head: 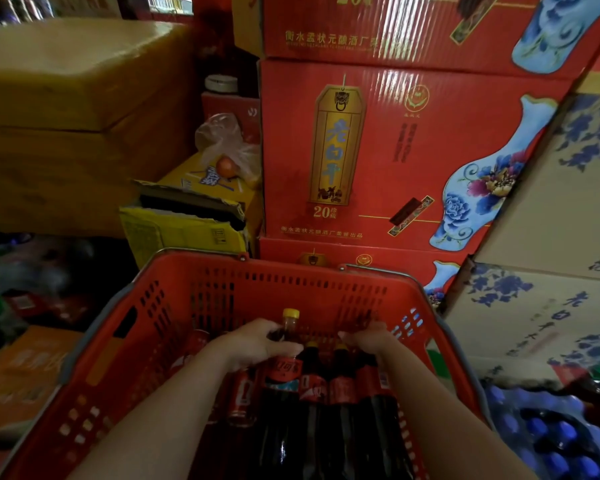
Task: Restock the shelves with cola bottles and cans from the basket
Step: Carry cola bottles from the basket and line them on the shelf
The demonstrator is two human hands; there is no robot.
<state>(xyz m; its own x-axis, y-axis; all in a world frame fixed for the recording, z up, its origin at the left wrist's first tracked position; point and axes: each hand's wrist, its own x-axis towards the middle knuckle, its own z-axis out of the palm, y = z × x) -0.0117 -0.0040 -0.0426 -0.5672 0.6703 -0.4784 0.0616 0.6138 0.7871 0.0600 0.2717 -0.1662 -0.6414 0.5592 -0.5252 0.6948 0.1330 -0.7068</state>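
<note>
Perforated plastic basket (291, 271), glossy corrugated cartons (413, 150)

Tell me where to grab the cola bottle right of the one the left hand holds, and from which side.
Grip the cola bottle by its neck, under the yellow cap, coming from above. It lies wedged between the raised bottle in the left hand and another, so its flanks are blocked; only its upper side and cap end, toward the basket's far wall, are free.

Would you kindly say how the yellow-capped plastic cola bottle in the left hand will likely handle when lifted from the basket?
The yellow-capped plastic cola bottle looks full of dark liquid, so it is probably heavy. The left hand grips it near the narrow neck, so it may swing.
</note>
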